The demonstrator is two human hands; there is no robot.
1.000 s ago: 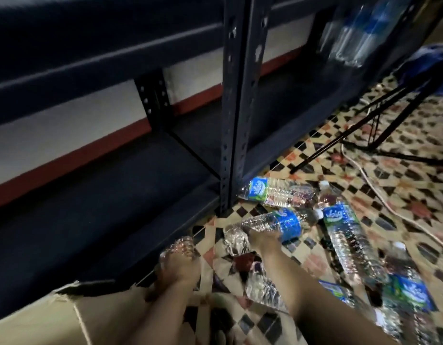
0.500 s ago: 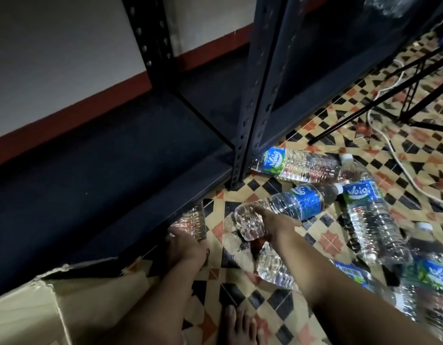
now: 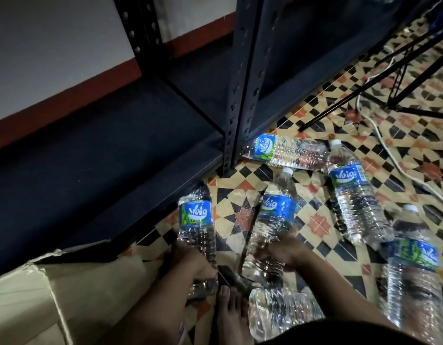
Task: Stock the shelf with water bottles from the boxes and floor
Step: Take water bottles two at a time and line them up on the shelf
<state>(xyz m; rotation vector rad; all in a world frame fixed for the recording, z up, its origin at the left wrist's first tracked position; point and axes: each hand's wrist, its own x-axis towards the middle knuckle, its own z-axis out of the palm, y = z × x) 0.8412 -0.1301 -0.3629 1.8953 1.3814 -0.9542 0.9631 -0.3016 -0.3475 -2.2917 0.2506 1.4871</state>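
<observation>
Saw a torn cardboard box [image 3: 21, 302] left of the left hand [image 3: 190, 263]; could not make out anything inside it. Gripped the first bottle [image 3: 196, 220] near its base with that hand, fingers curled round it, long axis running straight away from the body, neck end aimed at the edge of the bottom shelf [image 3: 91, 170] and lost in shadow there. Had a bare foot [image 3: 230, 312] on the tiled floor [image 3: 315, 225], just below and between both hands. Gripped the second bottle [image 3: 275, 215] low on its body with the right hand [image 3: 281, 252], white cap [image 3: 287, 171] pointed away and leaning slightly rightward. Could not tell whether either held bottle touched the tiles. Saw a third bottle [image 3: 282, 310] just below the right hand, lying crosswise beside the foot. Saw a fourth bottle [image 3: 287, 153] well beyond the right hand, also crosswise, label end against the shelf upright [image 3: 240, 95]. Saw a fifth bottle [image 3: 354, 195] right of the right hand, lying flat, cap pointing away, neck just beside the fourth's base. Saw a sixth bottle [image 3: 414, 265] farther right, cap likewise away. Saw a white cable [image 3: 389, 150] and black stand legs [image 3: 364, 88] far beyond on that side
</observation>
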